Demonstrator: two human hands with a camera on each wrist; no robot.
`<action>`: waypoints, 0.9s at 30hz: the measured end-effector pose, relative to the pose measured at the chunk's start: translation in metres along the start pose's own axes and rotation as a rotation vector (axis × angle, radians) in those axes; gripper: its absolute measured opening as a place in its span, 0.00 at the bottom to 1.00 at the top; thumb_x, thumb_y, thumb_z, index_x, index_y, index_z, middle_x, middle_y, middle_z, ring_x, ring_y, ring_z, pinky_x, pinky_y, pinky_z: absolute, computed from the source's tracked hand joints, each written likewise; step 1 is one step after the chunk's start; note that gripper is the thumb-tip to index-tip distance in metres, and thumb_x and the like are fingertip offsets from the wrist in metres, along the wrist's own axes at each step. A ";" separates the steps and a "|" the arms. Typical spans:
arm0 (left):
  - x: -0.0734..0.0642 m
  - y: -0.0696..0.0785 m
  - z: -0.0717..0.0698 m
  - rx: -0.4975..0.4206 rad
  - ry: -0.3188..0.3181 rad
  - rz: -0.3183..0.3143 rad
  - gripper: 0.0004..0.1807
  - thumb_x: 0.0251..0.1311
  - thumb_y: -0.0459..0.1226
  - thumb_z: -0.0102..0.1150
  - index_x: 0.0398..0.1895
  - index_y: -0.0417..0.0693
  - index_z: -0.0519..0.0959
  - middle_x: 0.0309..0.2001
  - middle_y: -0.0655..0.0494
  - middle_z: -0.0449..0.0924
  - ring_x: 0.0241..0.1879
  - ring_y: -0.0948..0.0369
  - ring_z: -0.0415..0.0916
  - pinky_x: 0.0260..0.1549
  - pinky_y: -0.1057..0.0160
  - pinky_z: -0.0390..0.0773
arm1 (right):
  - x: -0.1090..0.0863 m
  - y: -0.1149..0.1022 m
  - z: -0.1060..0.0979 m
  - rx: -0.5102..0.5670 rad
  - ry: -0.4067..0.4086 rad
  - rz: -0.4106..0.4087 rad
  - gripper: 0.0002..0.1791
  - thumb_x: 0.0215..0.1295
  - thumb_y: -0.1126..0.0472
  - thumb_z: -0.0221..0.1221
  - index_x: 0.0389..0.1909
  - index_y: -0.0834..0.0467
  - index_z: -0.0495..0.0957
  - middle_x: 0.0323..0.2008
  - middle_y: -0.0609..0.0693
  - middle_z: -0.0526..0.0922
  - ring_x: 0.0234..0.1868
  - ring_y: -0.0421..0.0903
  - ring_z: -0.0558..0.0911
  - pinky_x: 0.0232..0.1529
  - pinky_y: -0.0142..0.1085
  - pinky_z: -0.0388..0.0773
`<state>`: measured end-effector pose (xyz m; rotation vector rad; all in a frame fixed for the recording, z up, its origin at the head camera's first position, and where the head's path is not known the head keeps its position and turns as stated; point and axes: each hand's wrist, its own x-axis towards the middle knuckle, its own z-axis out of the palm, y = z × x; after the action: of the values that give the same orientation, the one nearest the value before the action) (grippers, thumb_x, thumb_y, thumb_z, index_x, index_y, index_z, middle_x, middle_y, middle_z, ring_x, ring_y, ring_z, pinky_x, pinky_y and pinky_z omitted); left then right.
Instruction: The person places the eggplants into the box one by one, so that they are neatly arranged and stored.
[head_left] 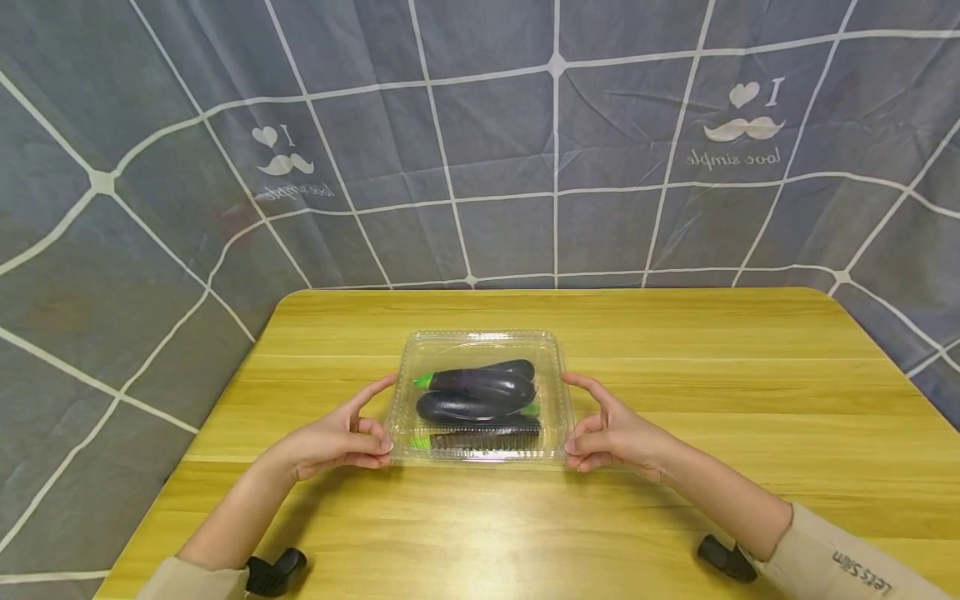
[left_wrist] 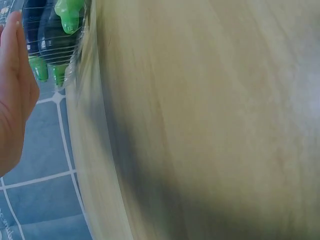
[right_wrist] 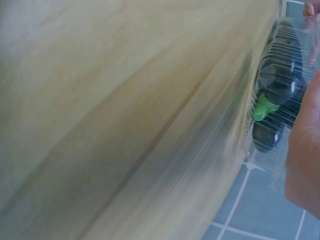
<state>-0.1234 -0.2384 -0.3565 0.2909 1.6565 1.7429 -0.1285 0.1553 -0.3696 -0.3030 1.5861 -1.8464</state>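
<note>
A clear plastic clamshell box (head_left: 480, 340) with its lid down is near the middle of the table in the head view. Several dark purple eggplants (head_left: 480, 385) with green stem ends lie inside it. My left hand (head_left: 341, 433) holds the left side of the box, thumb at the front corner and index finger stretched along the side. On the opposite side my right hand (head_left: 615, 433) grips in a mirrored way. Both wrist views catch the ribbed box wall beside each hand, with green stems (left_wrist: 69, 15) showing through. Whether the box touches the table, I cannot tell.
The wooden table (head_left: 675, 367) reaches back to a grey curtain (head_left: 495, 150) with white lines, which also hangs along both sides. Black wrist devices (head_left: 277, 572) sit below the sleeves, close to the tabletop.
</note>
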 end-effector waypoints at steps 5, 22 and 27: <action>0.001 -0.001 0.002 0.005 0.039 0.005 0.54 0.57 0.24 0.57 0.74 0.55 0.31 0.29 0.53 0.76 0.32 0.57 0.80 0.36 0.61 0.80 | 0.000 0.000 0.000 0.008 -0.011 0.001 0.55 0.55 0.76 0.59 0.72 0.49 0.32 0.26 0.52 0.82 0.27 0.46 0.83 0.30 0.33 0.80; 0.006 -0.006 0.004 -0.027 0.059 0.028 0.53 0.54 0.22 0.55 0.73 0.51 0.32 0.25 0.57 0.75 0.28 0.61 0.78 0.32 0.65 0.79 | 0.001 -0.002 0.000 0.029 -0.010 0.026 0.55 0.54 0.77 0.59 0.71 0.47 0.32 0.25 0.53 0.81 0.26 0.46 0.82 0.29 0.34 0.80; 0.005 -0.005 0.005 -0.041 0.050 0.022 0.54 0.54 0.22 0.55 0.73 0.52 0.31 0.26 0.56 0.75 0.28 0.61 0.79 0.31 0.66 0.79 | 0.002 -0.002 -0.001 0.032 -0.014 0.024 0.55 0.54 0.77 0.58 0.71 0.47 0.32 0.25 0.52 0.81 0.26 0.46 0.82 0.29 0.33 0.80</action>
<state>-0.1228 -0.2318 -0.3625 0.2491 1.6567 1.8110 -0.1310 0.1547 -0.3686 -0.2804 1.5425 -1.8457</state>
